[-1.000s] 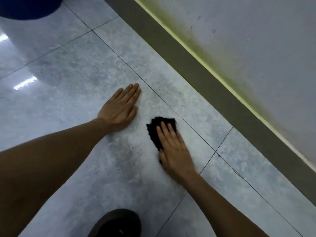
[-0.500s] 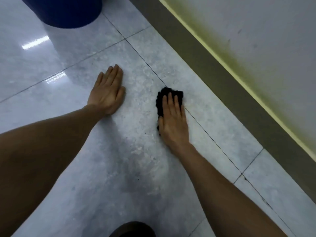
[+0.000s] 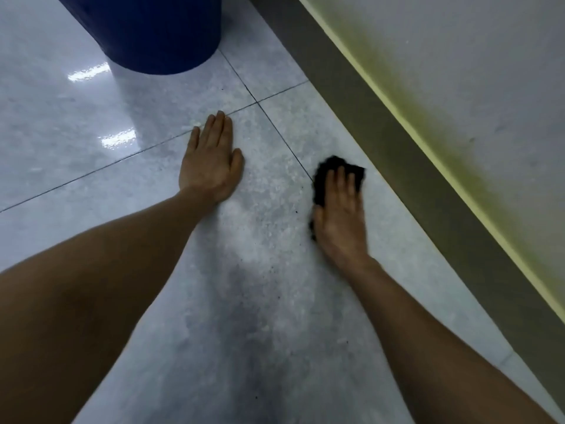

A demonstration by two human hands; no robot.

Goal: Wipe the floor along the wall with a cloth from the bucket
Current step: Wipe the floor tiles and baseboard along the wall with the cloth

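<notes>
Flat on the tile at centre frame, the left hand (image 3: 211, 166) lies palm down with fingers straight and together, clamped on nothing; judging by the extended arm behind it, it serves as a prop for a body leaning forward. Above it, in the upper left of the frame, stands the dark blue bucket (image 3: 153, 32), well apart from the fingertips, with bright reflections of lamps on the glossy floor (image 3: 61, 148) beside it. A grout line runs across just under the left fingers and meets another line that heads down toward the right.

Further right, the right hand (image 3: 341, 215) presses flat on the black cloth (image 3: 327, 171), fingers spread over it, not curled around it; the cloth shows past the fingertips and along the thumb side. That flat press probably spreads weight evenly for rubbing. The hand is slightly blurred, so it seems to be in motion. Small dark specks dot the tile between and below the two hands.

Right of the cloth lies a narrow strip of bare tile, then the grey skirting (image 3: 412, 166) running diagonally, with a yellowish edge above it and the pale wall (image 3: 474, 71) filling the upper right. Open room for the next strokes appears to lie along that strip, up toward the bucket and down toward the lower right; the skirting limits any sideways sweep.
</notes>
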